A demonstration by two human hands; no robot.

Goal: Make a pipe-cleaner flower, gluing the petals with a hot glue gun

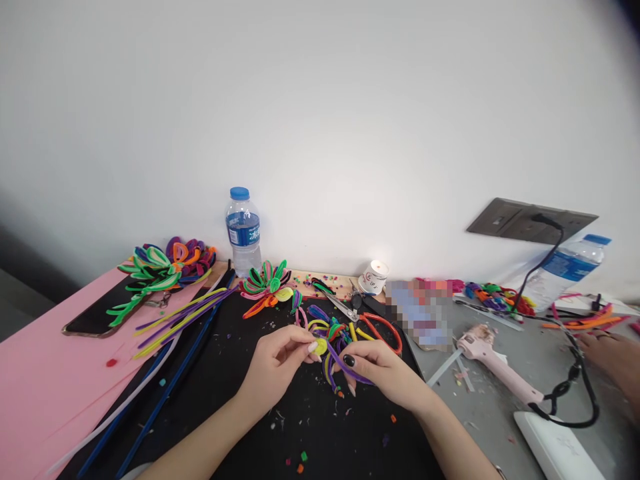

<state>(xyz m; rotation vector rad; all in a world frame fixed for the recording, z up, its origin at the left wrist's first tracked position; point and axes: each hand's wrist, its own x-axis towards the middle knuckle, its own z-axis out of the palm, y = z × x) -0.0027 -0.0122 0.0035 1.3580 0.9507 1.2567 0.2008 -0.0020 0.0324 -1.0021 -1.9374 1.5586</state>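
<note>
Over the black mat (pixel 225 413), my left hand (pixel 281 363) pinches a small yellow coil (pixel 320 346) between thumb and fingertips. Close on its right, my right hand (pixel 373 367) has its fingers closed on a purple pipe cleaner (pixel 345 365) that runs from beside the coil. Behind and below both hands lies a cluster of looped multicoloured pipe cleaners (pixel 330 327), partly hidden by the fingers. Orange-handled scissors (pixel 383 328) lie just behind my right hand.
A water bottle (pixel 243 233) and pipe-cleaner flowers (pixel 270 288) stand near the wall. Loose yellow and purple strips (pixel 183 320) and a phone (pixel 95 312) are at left. At right are a paper cup (pixel 374 277), a pink glue gun (pixel 503 373) with a cord, and another person's hand (pixel 607 357).
</note>
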